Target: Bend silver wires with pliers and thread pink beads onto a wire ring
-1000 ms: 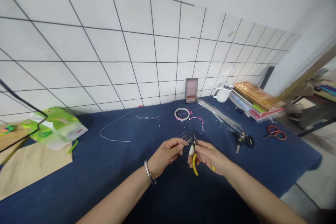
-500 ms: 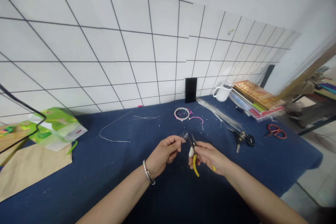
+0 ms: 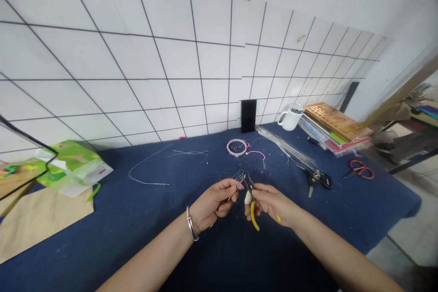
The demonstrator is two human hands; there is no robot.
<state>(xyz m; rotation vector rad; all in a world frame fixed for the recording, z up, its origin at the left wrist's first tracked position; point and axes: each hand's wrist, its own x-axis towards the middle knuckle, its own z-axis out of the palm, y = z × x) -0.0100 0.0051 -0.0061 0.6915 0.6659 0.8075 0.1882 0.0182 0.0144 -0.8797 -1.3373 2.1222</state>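
My left hand (image 3: 221,198) pinches a small bundle of looped silvery wire (image 3: 238,175) between thumb and fingers. Yellow-handled pliers (image 3: 253,212) are gripped in my right hand (image 3: 268,200), their jaws parted and pointing up and away, close beside the wire loops. Whether a jaw touches the wire, I cannot tell. Something white (image 3: 248,197) shows at the fingers of the right hand, against the pliers. Beyond both hands lies a round ring-shaped dish (image 3: 236,154) with small pink beads inside and a pink strand (image 3: 259,152) by it.
Loose wires (image 3: 147,183) lie to the left, and a wire bundle (image 3: 290,148) to the right. Further right are keys (image 3: 311,187), red-handled scissors (image 3: 359,169), stacked books (image 3: 338,125) and a white mug (image 3: 290,119). A black box-like object (image 3: 248,116) stands against the tiled wall.
My left hand has turned slightly, and the wire loops show a little differently at its fingertips. The pliers have shifted slightly left, staying near the wire.
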